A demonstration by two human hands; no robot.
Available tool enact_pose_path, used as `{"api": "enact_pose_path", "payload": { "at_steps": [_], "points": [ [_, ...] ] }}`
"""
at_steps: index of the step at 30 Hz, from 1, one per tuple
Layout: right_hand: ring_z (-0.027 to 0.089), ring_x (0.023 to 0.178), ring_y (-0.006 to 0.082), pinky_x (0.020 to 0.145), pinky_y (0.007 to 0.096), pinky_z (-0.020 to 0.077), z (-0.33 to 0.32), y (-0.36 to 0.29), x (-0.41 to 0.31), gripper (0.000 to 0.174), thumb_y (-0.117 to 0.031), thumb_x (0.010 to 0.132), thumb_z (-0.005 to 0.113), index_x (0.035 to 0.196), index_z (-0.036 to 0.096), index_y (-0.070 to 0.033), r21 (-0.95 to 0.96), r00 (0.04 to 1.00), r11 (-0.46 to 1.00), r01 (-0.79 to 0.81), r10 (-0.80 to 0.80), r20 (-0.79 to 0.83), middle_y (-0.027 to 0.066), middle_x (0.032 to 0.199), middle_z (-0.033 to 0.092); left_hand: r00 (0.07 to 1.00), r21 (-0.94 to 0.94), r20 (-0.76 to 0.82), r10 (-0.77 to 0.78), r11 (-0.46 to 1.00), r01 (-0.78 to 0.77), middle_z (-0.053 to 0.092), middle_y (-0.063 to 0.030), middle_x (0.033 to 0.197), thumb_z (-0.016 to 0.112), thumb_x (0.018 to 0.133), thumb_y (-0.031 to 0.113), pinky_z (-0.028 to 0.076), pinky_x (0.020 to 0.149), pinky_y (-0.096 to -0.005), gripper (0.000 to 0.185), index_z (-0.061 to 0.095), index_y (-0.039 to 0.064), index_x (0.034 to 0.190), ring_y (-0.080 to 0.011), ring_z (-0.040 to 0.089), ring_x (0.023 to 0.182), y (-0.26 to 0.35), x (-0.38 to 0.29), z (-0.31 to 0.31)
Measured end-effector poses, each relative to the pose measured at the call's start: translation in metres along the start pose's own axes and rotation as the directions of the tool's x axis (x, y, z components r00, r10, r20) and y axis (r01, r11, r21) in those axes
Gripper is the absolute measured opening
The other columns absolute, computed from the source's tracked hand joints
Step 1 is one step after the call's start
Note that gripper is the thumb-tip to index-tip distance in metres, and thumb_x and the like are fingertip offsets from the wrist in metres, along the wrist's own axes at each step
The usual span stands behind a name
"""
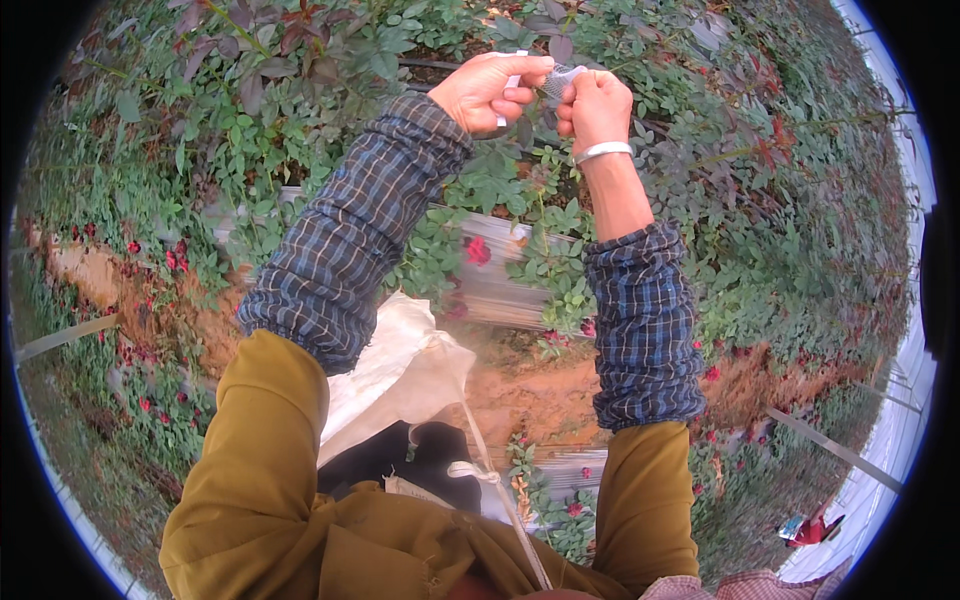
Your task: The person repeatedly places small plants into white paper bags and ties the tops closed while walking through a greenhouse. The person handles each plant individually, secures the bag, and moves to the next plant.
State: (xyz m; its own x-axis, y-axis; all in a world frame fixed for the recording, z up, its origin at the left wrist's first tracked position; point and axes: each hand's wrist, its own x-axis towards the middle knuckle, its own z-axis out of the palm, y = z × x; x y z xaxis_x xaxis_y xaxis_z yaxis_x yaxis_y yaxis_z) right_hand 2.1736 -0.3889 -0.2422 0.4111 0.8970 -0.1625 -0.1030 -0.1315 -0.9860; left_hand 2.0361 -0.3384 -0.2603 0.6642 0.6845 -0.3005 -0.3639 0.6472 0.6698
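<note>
A small white mesh sleeve stretches between my two hands above the rose bushes. My left hand pinches its left side with thumb and fingers. White strips of unclear material also show between the fingers of that hand. The mesh's other end is in my right hand, whose fingers are curled closed around it. A silver bangle circles the right wrist. Dark reddish rose leaves rise just behind the mesh. Whether a bud is inside the mesh, I cannot tell.
Rose foliage surrounds the hands. A red bloom lies over plastic mulch film. A pale cloth bag or apron hangs at my waist with a cord. Bare soil runs between beds. Metal bars stand at the sides.
</note>
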Motion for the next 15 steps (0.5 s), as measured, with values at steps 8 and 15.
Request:
{"api": "enact_pose_path", "payload": {
  "at_steps": [8,15],
  "points": [
    [0.049,0.04,0.0111,0.032,0.0256,0.0389,0.004,0.013,0.018,0.02,-0.016,0.09,0.052,0.078,0.051,0.001,-0.09,1.0,0.996,-0.005,0.005,0.006,0.0067,0.06,0.056,0.999,-0.079,-0.035,-0.005,0.997,0.002,0.052,0.0019,0.072,0.065,0.085,0.016,0.026,0.033,-0.0156,0.015,0.053,0.007,0.083,-0.0021,0.039,0.049,-0.004,0.011,-0.018],
    [0.049,0.039,0.0114,0.033,0.0265,0.0405,0.01,0.016,0.023,0.018,-0.013,0.086,0.053,0.076,0.052,0.001,-0.246,0.996,0.966,0.075,-0.083,-0.023,0.0074,0.06,0.057,1.0,-0.18,-0.008,-0.022,0.983,0.02,0.053,0.0011,0.073,0.061,0.088,0.017,0.026,0.032,-0.0159,0.012,0.053,0.008,0.086,-0.003,0.039,0.048,-0.012,0.016,-0.029]
  ]
}}
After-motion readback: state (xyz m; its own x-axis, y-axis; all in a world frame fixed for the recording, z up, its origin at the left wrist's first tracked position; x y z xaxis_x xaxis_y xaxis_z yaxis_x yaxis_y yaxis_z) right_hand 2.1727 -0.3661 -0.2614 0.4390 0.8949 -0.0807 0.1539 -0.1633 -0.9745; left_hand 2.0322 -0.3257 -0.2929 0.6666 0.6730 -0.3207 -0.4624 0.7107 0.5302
